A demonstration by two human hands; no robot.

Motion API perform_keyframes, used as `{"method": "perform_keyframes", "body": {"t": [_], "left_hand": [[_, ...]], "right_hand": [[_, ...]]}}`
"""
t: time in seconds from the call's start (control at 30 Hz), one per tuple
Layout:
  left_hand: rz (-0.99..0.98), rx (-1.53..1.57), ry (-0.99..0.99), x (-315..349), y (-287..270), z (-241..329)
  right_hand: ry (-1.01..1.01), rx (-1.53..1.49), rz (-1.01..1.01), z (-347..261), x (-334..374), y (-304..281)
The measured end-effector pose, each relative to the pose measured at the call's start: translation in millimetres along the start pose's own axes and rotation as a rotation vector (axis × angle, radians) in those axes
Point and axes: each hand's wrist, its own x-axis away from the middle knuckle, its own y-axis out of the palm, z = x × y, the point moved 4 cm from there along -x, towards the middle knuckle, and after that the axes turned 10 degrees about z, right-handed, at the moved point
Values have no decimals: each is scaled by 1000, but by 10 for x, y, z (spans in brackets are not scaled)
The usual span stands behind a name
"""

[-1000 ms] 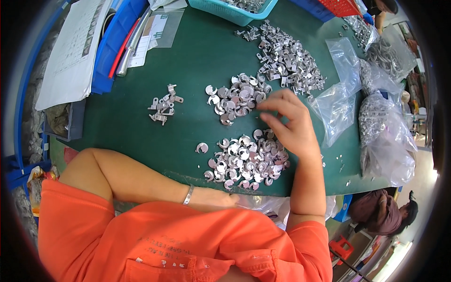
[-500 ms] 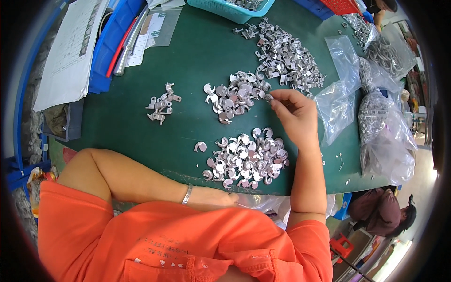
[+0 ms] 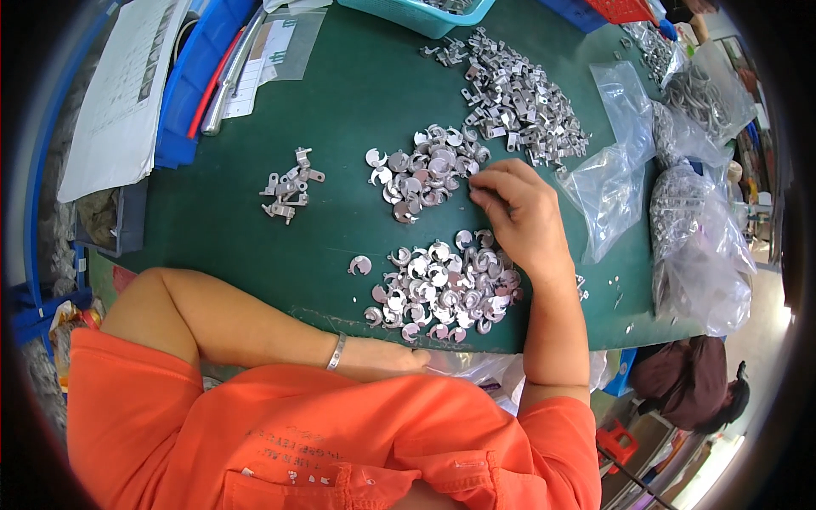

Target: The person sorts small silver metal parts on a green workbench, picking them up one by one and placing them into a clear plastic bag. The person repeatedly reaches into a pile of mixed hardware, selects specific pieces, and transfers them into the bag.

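Note:
My right hand [image 3: 520, 211] hovers at the right edge of a heap of round metal pieces [image 3: 432, 170]. Its thumb and forefinger are slightly apart, and no piece shows between them. Nearer to me lies a second heap of crescent-cut round metal pieces [image 3: 446, 289], partly beside my right wrist. One such piece [image 3: 359, 265] lies alone to its left. My left hand [image 3: 387, 357] rests low against my body at the table's front edge; its fingers are hidden.
Small metal brackets [image 3: 523, 102] form a big pile at the back; several more brackets [image 3: 291, 187] lie at the left. A turquoise basket [image 3: 433, 21] stands behind. Clear plastic bags [image 3: 612, 195] lie at the right. A blue bin [image 3: 183, 127] and papers [image 3: 119, 102] border the left.
My right hand has moved slightly left and toward the heap. The small round piece that was in its fingertips no longer shows there. My left hand stays in place.

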Motion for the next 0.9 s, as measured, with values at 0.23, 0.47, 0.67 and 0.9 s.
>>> {"method": "perform_keyframes", "body": {"t": [0.23, 0.47, 0.67, 0.9], "left_hand": [[10, -13, 58, 10, -11, 14], [15, -48, 74, -5, 25, -37], [17, -62, 110, -2, 15, -20], [-10, -65, 73, 1, 6, 1]], "right_hand": [[710, -579, -85, 307, 88, -58], [724, -767, -96, 284, 84, -83], [36, -26, -89, -10, 11, -88], [180, -29, 44, 192, -3, -246]]}}
